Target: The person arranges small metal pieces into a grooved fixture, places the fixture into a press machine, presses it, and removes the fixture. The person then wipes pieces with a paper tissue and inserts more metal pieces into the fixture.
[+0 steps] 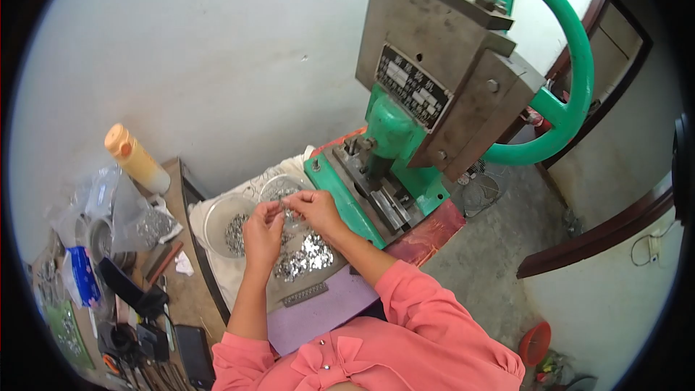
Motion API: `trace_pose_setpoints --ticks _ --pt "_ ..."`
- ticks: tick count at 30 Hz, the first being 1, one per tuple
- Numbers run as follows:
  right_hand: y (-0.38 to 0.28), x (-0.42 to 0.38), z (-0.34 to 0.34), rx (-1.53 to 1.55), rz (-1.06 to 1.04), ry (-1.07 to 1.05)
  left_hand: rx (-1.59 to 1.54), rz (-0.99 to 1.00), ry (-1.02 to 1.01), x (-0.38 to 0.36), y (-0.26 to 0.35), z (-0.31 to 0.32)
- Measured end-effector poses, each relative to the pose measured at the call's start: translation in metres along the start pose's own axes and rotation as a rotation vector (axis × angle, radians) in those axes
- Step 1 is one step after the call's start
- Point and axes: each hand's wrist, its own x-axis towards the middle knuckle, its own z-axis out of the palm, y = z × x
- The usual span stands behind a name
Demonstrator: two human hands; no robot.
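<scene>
My left hand and my right hand meet fingertip to fingertip above the work surface. Both are pinched closed on something too small to make out. Below them lies a pile of shiny metal pieces. A round tub with small metal parts is beside my left hand, and a second tub with metal parts stands just behind my hands. Nearer my body, a flat grey bar with holes rests by the purple sheet. The green press stands to the right of my hands.
A large green wheel is on the press's right. On the left table are a yellow bottle, plastic bags, a black case and several tools. A red basin sits on the floor at right.
</scene>
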Motion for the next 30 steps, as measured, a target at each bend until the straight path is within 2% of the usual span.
trace_pose_setpoints --ticks 3,4,5,8,14,17,19,20,23,24,26,30 --pt "0.000 0.004 -0.009 -0.131 -0.036 0.027 0.066 0.074 0.011 -0.017 0.009 -0.007" --pt "0.000 0.002 -0.010 -0.050 -0.042 0.046 0.057 0.086 0.020 -0.024 0.014 -0.012" --pt "-0.006 -0.001 -0.013 -0.133 -0.035 0.056 0.052 0.091 0.032 -0.034 0.017 -0.017" --pt "-0.016 -0.012 -0.014 -0.043 -0.022 0.050 -0.036 0.091 0.060 -0.069 0.015 -0.032" --pt "-0.019 -0.053 -0.012 -0.158 0.097 -0.142 0.062 -0.011 0.025 -0.141 -0.008 -0.049" --pt "-0.004 -0.077 -0.006 -0.370 0.128 -0.278 0.131 -0.019 -0.040 -0.159 -0.018 -0.049" --pt "0.006 -0.091 -0.001 -0.622 -0.072 -0.341 0.247 0.059 -0.110 -0.164 -0.024 -0.046" --pt "0.012 -0.096 0.003 -0.728 -0.271 -0.349 0.246 0.048 -0.110 -0.165 -0.025 -0.045" --pt "0.028 -0.104 0.009 -0.976 -0.602 -0.391 0.402 0.141 -0.188 -0.162 -0.028 -0.039" --pt "0.029 -0.106 0.011 -0.976 -0.598 -0.397 0.400 0.134 -0.189 -0.161 -0.030 -0.038" --pt "0.027 -0.108 0.015 -1.075 -0.719 -0.372 0.426 0.132 -0.215 -0.159 -0.032 -0.037" --pt "0.024 -0.112 0.016 -1.154 -0.744 -0.393 0.456 0.152 -0.241 -0.155 -0.026 -0.043"
